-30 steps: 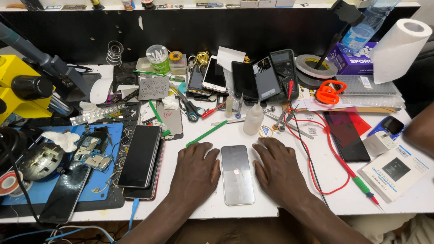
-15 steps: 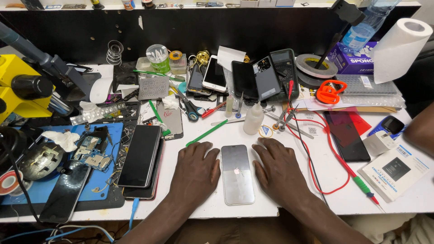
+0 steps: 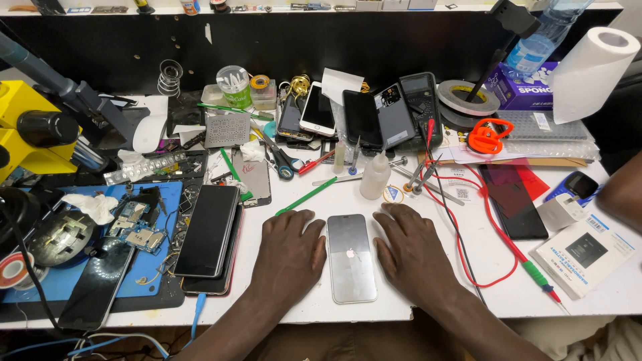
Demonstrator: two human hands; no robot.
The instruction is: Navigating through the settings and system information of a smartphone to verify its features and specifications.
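Here, flat on the white worktop (image 3: 428, 294): a silver phone (image 3: 350, 257), back side up, lying between two hands. Left hand (image 3: 291, 254) at its 9 o'clock, palm down, fingers loosely spread, holding nothing, just beside the phone's edge. Right hand (image 3: 409, 251) at its 3 o'clock, likewise palm down and spread, gripping nothing, thumb close against the phone's side; touching or barely apart, impossible to tell.

Crowded all round. At 12 o'clock from the phone, a small white squeeze bottle (image 3: 374, 177) standing upright, with a round sticker (image 3: 392, 194) at its foot. At 11 o'clock, a green plastic pry stick (image 3: 307, 195) lying aslant, near the left fingertips. At 9 o'clock beyond the left hand, a dark phone (image 3: 207, 230) stacked on another, screen up. Farther at 9 o'clock, a blue mat (image 3: 150, 267) carrying circuit boards (image 3: 137, 224). At 3 o'clock beyond the right hand, a red cable (image 3: 491, 230) looping over the worktop, and a black screen panel (image 3: 513, 200). At 4 o'clock, a white box (image 3: 585, 253) near the edge. At 1 o'clock, an orange suction tool (image 3: 487, 136). At 12 o'clock far back, a row of phones (image 3: 361, 115) leaning against a dark wall. At far 10 o'clock, a yellow microscope (image 3: 30, 127).
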